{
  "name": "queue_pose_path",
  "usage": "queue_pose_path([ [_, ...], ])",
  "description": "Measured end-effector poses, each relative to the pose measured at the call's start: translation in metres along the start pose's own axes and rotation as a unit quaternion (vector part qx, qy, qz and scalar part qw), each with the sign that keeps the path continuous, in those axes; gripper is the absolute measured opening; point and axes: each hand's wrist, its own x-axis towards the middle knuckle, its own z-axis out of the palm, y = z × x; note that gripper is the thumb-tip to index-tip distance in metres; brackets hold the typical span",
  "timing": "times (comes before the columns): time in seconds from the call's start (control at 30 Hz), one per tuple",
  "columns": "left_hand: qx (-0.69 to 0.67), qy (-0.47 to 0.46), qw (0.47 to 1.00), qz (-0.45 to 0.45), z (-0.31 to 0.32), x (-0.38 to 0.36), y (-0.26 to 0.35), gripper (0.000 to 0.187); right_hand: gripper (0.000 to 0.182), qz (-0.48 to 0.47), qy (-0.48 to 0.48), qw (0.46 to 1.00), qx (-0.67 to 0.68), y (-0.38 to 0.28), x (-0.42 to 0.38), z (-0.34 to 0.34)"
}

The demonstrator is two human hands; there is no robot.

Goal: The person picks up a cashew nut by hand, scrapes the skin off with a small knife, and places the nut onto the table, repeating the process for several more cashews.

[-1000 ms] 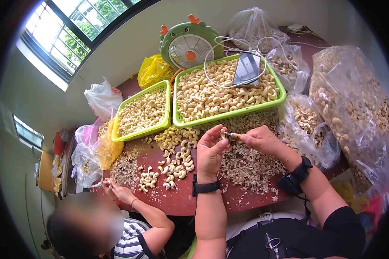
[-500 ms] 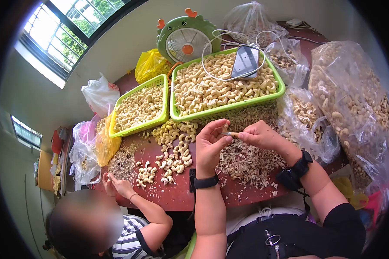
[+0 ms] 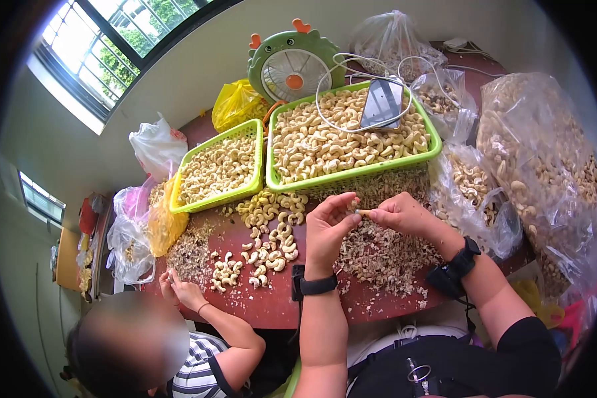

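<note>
Drawn closer together, the left hand [image 3: 328, 229] pinches a mostly hidden cashew [image 3: 355, 202] in its fingertips over brown flakes [image 3: 386, 259], and the right hand [image 3: 404, 213] curls tightly round a small knife [image 3: 364, 212], best worked in light strokes clear of the fingertips.

A red table [image 3: 278, 302] carries cashews [image 3: 276, 264] — husks [image 3: 388, 259], baskets [image 3: 351, 170].
</note>
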Motion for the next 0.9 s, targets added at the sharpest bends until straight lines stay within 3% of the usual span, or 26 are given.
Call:
queue_pose_path([
  [0.4, -0.005, -0.001, 0.993, -0.119, -0.012, -0.002, 0.003, 0.030, 0.047, 0.036, -0.008, 0.999, -0.015, -0.004, -0.002, -0.004],
  [0.7, -0.034, -0.014, 0.998, -0.047, -0.006, -0.002, 0.001, 0.035, 0.045, 0.028, -0.020, 0.999, -0.007, -0.008, -0.004, -0.004],
  [0.9, -0.006, -0.007, 0.996, -0.086, -0.009, -0.004, 0.004, 0.035, 0.046, 0.053, -0.014, 0.998, -0.031, -0.009, -0.004, -0.005],
])
